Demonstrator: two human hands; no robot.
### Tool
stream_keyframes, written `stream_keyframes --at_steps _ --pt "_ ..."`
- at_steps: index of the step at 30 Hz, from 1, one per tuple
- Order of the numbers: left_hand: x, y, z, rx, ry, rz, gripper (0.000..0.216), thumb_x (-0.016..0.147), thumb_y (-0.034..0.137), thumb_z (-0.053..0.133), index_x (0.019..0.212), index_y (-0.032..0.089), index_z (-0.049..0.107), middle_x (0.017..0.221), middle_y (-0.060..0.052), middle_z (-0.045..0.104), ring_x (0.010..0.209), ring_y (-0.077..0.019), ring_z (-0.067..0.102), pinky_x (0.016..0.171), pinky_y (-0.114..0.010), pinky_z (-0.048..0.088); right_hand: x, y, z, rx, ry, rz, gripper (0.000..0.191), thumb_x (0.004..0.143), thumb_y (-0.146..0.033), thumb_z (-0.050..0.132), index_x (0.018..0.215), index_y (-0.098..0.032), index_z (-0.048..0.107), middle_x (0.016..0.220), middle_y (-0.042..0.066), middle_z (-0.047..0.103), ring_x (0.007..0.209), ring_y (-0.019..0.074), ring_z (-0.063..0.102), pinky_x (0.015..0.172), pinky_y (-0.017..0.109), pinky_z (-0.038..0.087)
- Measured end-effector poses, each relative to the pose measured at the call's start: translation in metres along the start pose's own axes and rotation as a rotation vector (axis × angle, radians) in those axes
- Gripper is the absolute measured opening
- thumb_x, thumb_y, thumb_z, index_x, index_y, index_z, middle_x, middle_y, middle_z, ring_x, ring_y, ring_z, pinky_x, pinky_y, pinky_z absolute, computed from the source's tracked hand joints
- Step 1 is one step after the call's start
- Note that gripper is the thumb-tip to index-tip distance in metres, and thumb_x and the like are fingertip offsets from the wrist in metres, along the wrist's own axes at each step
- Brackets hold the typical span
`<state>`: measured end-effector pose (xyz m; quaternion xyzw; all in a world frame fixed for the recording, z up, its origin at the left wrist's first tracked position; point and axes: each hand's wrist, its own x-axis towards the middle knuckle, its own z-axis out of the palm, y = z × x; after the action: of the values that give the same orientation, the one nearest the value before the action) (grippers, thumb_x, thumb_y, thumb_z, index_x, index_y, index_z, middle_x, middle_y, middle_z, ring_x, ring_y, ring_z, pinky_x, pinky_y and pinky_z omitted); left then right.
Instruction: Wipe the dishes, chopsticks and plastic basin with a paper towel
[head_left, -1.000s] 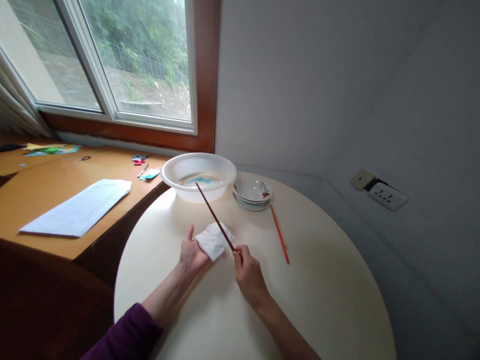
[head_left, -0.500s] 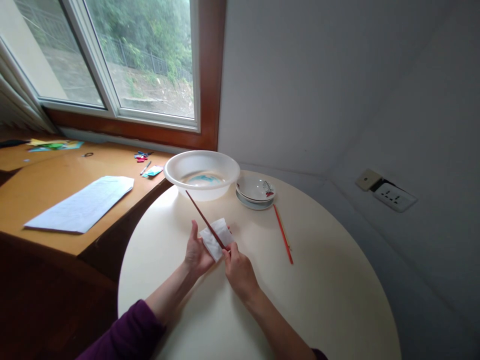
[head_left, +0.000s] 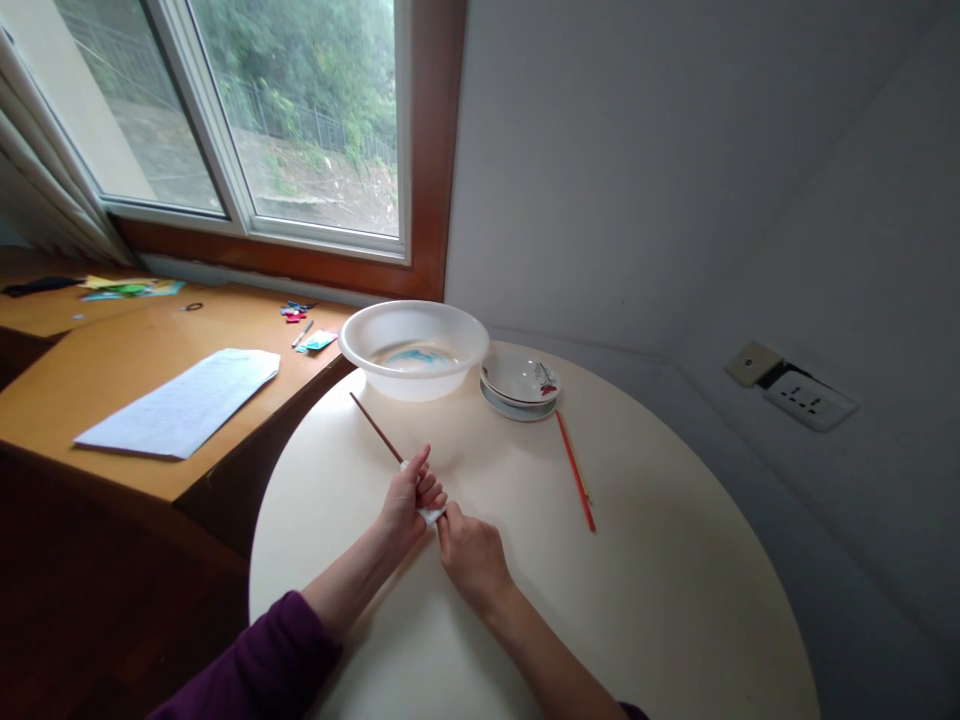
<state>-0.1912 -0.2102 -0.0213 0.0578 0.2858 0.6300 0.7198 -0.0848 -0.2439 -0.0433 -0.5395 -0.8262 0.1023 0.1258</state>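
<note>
Over the round white table (head_left: 660, 600), my left hand (head_left: 411, 497) is closed round a white cloth (head_left: 431, 516) wrapped about a dark brown chopstick (head_left: 373, 427). Only a small edge of the cloth shows between the hands. The chopstick's far end sticks out up and to the left of the fist. My right hand (head_left: 466, 553) pinches the chopstick's near end just behind the left hand. A red chopstick (head_left: 576, 471) lies on the table to the right, apart from both hands.
A clear plastic basin (head_left: 413, 348) with a little bluish water stands at the table's far edge, stacked small dishes (head_left: 520, 384) beside it. A wooden desk (head_left: 97, 370) on the left carries a paper sheet (head_left: 180, 402) and small items. Wall sockets (head_left: 808, 399) sit at right.
The left hand has closed over the cloth, which lay open on its palm before. The chopstick has slid back toward me through the cloth, and the hands have drawn together.
</note>
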Motion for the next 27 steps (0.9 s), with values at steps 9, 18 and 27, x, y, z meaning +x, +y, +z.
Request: stream_keyframes --at_steps 9,18,27 --pt "-0.003 0.005 0.001 0.046 -0.034 -0.062 0.054 0.072 0.038 0.067 0.048 0.020 0.022 0.038 0.012 0.008 0.030 -0.0029 0.012 0.031 -0.017 0.015 0.003 0.004 -0.007 0.758 -0.081 -0.007 0.032 0.089 -0.030 0.034 0.061 -0.018 0.043 0.054 -0.001 0.051 0.049 0.0096 0.042 0.049 0.023 0.026" --pt "-0.005 0.010 0.003 -0.054 -0.066 -0.116 0.050 0.082 0.040 0.055 0.047 0.020 0.025 0.042 0.012 0.004 0.031 -0.0033 0.008 0.031 -0.017 0.013 -0.003 0.004 -0.003 1.859 -0.677 0.248 0.043 0.078 -0.057 0.050 0.063 -0.022 0.031 0.033 -0.014 0.021 0.033 0.0043 0.010 0.039 0.021 0.009" --pt "0.012 0.043 -0.013 -0.150 -0.024 -0.024 0.052 0.089 0.037 0.041 0.046 0.020 0.018 0.044 0.011 0.000 0.030 -0.0036 0.006 0.031 -0.018 0.012 -0.032 0.012 -0.006 1.720 -0.616 0.331 0.052 0.069 -0.068 0.053 0.061 -0.022 0.031 0.032 -0.015 0.023 0.031 0.0025 0.011 0.038 0.021 0.008"
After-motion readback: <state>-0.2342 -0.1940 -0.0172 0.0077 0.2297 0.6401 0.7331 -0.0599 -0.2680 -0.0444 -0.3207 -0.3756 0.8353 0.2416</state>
